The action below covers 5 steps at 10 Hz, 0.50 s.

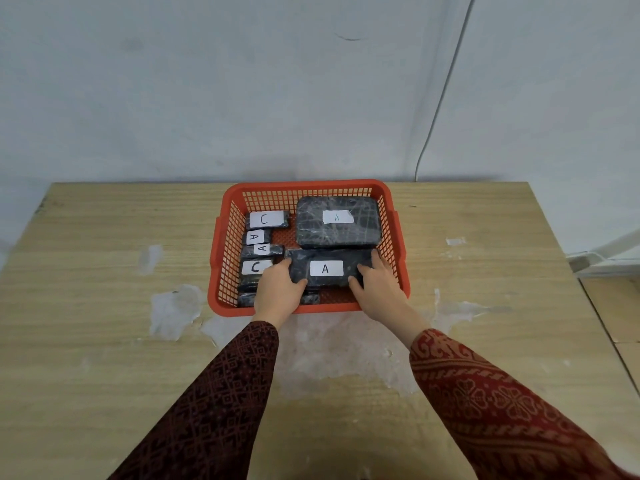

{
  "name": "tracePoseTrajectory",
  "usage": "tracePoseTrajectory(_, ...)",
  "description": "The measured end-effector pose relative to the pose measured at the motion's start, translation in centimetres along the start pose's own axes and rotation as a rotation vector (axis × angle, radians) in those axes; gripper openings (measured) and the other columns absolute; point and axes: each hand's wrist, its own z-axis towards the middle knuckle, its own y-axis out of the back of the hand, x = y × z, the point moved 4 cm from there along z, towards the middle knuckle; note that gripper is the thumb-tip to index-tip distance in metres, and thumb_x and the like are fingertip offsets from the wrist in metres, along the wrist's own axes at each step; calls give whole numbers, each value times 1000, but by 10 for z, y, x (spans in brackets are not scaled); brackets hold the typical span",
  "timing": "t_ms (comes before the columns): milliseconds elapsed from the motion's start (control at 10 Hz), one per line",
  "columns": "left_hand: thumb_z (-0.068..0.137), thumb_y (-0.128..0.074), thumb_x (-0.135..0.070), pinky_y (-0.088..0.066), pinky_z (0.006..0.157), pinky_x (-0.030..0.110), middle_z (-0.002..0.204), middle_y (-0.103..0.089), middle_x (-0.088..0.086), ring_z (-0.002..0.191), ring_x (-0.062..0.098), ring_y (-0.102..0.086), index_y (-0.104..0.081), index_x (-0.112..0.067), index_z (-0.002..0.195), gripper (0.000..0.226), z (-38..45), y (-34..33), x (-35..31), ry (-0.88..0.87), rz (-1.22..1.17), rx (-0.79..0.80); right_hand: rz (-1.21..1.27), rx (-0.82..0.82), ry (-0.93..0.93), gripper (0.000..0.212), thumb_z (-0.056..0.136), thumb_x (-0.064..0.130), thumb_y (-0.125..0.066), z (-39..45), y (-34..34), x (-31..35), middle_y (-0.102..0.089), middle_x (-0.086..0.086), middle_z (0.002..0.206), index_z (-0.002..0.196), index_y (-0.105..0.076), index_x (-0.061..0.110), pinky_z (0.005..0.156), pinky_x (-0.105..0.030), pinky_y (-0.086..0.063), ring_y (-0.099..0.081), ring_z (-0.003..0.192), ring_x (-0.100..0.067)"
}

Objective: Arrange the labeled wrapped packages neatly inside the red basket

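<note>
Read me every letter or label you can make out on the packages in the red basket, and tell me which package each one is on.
"A": large package, far right of the red basket.
"A": long package gripped by the left hand and right hand.
"C": far-left package.
"A", turned sideways: small package.
"A", turned sideways: next package.
"C": near-left package.
Nearest-corner packages show no label.

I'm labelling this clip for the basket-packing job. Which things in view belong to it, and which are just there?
Part of the job:
red basket
large A package
long A package, held by left hand and right hand
small C package

Just there:
wooden table
wall cable
</note>
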Motion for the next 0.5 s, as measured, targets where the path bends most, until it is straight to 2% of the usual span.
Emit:
tracePoseTrajectory(100, 84, -67, -26, -45, 99, 39, 132, -56, 19, 121, 32, -53, -44, -3, 138, 63, 3, -2, -2, -22, 43, 8, -21, -10, 66, 44, 99, 33, -37, -2, 1, 2, -35, -22, 148, 124, -58, 3, 117, -39, -18, -24, 141, -35)
tracePoseTrajectory(200, 86, -64, -27, -47, 96, 40, 128, -58, 21, 117, 33, -54, -45, -1, 137, 60, 5, -1, -6, -37, 135, 23, -100, 106, 80, 52, 100, 38, -29, -2, 3, 6, -51, -24, 132, 113, -64, 2, 112, -43, -27, -37, 132, -38)
tracePoseTrajectory(300, 89, -60, -29, -48, 91, 39, 121, -60, 22, 113, 34, -55, -46, 0, 135, 57, 5, -1, -9, -45, 230, 65, -130, 154, 80, 56, 100, 42, -26, -1, 4, 9, -54, -25, 127, 109, -63, 0, 107, -45, -33, -42, 126, -39)
tracePoseTrajectory(400, 93, -51, -30, -46, 79, 37, 114, -59, 22, 104, 35, -56, -51, 1, 123, 43, 7, 4, -17, -105, 395, 158, -133, 202, 87, 58, 98, 47, -28, 1, 13, 16, -62, -22, 109, 94, -62, 0, 90, -42, -43, -54, 110, -37)
tracePoseTrajectory(500, 94, -50, -26, -44, 75, 36, 112, -59, 22, 99, 35, -58, -55, 2, 112, 34, 7, 10, -22, -123, 419, 244, -137, 276, 78, 54, 97, 48, -35, 4, 17, 18, -64, -17, 104, 96, -62, 2, 75, -36, -42, -60, 98, -34)
